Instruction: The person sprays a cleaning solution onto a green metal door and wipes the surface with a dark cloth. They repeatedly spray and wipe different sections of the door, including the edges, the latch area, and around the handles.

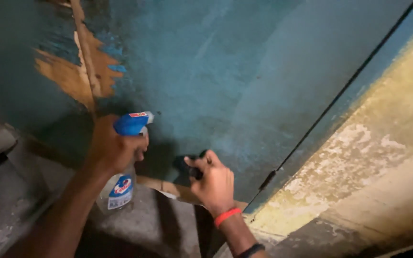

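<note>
left hand [113, 148] grips a clear plastic spray bottle with blue trigger head [127, 143], upright, nozzle aimed right at the worn teal-painted door [225, 71], right hand [213, 181] just beside, pressing a small dark wad [194, 169] against the door's low part

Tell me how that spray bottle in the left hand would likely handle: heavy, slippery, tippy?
The spray bottle looks clear and mostly empty, so it is probably light. Its smooth plastic may be slippery if wet, though the left hand wraps the narrow neck firmly. Tall and slim with a blue trigger head, it could tip easily.
</note>
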